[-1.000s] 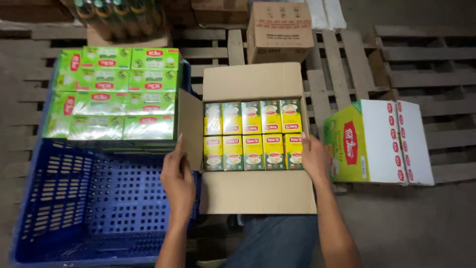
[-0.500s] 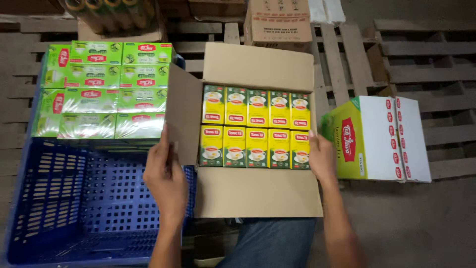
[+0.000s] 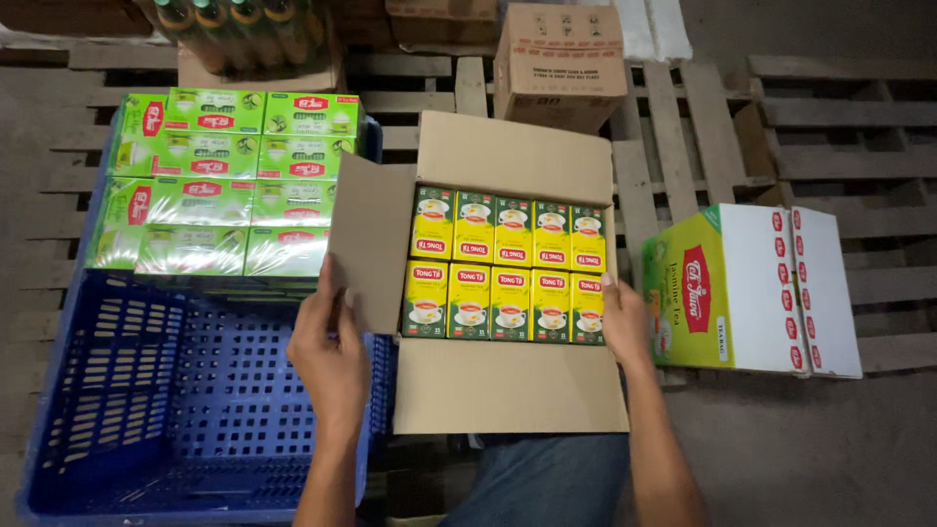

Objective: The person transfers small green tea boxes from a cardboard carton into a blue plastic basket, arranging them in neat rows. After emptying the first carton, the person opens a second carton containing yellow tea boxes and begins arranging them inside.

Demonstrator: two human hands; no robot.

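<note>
Here, left hand (image 3: 330,356) pinching the open carton's (image 3: 508,390) side flap, right hand (image 3: 625,327) pressed flat against its wall; probably heavy with yellow tea boxes (image 3: 503,271), floppy flaps, better gripped low at the sides.

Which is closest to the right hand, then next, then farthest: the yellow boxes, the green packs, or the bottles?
From the right hand:
1. Yellow boxes, touching it, in the open carton.
2. Green packs, left, in the blue crate.
3. Bottles, far top left.

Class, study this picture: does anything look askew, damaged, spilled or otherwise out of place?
Nothing is spilled or damaged. The yellow boxes sit in two neat rows inside the open carton. Only the white and green carton on the right lies tipped on its side.
</note>
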